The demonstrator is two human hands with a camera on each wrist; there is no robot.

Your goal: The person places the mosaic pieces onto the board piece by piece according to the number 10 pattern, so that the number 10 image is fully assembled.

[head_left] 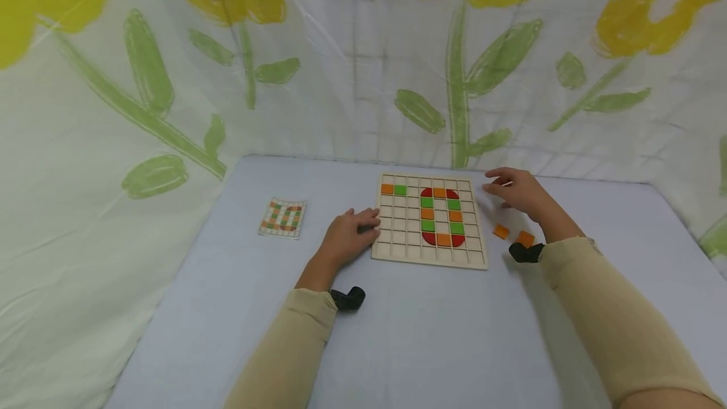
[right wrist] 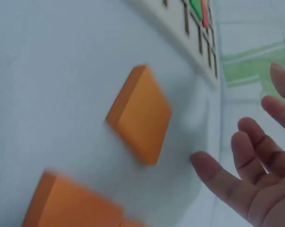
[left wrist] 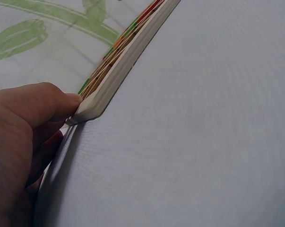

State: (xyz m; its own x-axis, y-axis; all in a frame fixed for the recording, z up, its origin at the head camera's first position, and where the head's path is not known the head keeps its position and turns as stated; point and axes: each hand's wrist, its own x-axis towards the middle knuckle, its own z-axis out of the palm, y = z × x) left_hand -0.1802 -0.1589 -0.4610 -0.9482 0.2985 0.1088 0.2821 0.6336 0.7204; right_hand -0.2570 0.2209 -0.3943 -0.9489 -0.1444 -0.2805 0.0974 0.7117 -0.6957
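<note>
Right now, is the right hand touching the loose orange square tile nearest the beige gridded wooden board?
Apart. The right wrist view shows bare pale tabletop between the right hand and the orange square tile.

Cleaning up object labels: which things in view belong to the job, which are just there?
Job, by the look of it: grid board, set tiles, loose orange tiles, pattern card, left hand, right hand.

Just there: flowered backdrop, table (support only), black wrist devices.
</note>
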